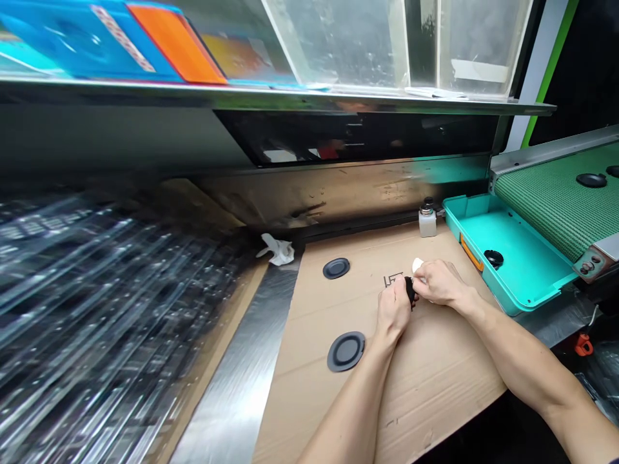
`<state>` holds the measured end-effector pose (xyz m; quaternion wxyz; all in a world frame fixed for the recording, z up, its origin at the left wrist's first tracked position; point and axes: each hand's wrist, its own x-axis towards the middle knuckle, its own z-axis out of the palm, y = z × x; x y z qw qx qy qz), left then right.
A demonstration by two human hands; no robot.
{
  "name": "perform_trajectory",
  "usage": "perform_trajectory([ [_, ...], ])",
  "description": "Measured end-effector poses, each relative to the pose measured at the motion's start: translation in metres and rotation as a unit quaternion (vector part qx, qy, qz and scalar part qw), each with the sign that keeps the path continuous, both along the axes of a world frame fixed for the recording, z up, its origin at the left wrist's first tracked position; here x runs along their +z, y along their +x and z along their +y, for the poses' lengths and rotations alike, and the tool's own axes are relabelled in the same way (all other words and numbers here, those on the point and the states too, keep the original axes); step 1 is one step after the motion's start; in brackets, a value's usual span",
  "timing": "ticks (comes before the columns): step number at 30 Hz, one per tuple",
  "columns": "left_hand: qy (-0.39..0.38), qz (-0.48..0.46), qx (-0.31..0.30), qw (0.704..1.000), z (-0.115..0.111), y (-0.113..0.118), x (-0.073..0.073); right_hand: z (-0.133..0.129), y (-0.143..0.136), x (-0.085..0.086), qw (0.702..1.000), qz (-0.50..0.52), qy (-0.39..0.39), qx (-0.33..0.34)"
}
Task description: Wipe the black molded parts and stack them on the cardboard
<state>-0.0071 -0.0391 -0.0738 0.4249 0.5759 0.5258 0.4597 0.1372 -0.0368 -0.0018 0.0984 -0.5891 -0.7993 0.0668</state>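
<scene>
Over the cardboard sheet [309,309], my left hand [394,306] is closed around a small black part [410,291], which is mostly covered by the fingers. My right hand [438,282] is pinched at the other side of that part, with a small white piece [417,265] showing at its fingertips. One dark round disc [336,268] lies on the cardboard to the upper left of my hands. A larger dark disc [346,351] rests nearer, beside my left forearm.
A turquoise tray [520,270] holding a black round part [494,259] stands right, beside a green conveyor [556,193] carrying black parts. A small bottle [427,222] is behind my hands. A crumpled white cloth [278,250] and stacked clear trays [97,322] are left; a shelf [290,96] overhangs.
</scene>
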Motion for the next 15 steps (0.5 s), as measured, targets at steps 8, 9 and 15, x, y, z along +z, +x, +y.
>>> perform_trajectory([
  [8, -0.165, -0.418, 0.009, 0.893, 0.010, -0.003, 0.019, 0.013, -0.001, -0.026, 0.969, 0.225, 0.104, -0.005],
  [9, -0.189, -0.467, 0.002, 0.864, 0.011, -0.004, 0.023, 0.013, -0.004, -0.029, 0.958, 0.257, 0.123, -0.015],
  [15, -0.254, -0.579, -0.001, 0.775, 0.007, -0.001, 0.033, 0.003, -0.027, -0.040, 0.958, 0.225, 0.176, -0.004],
])
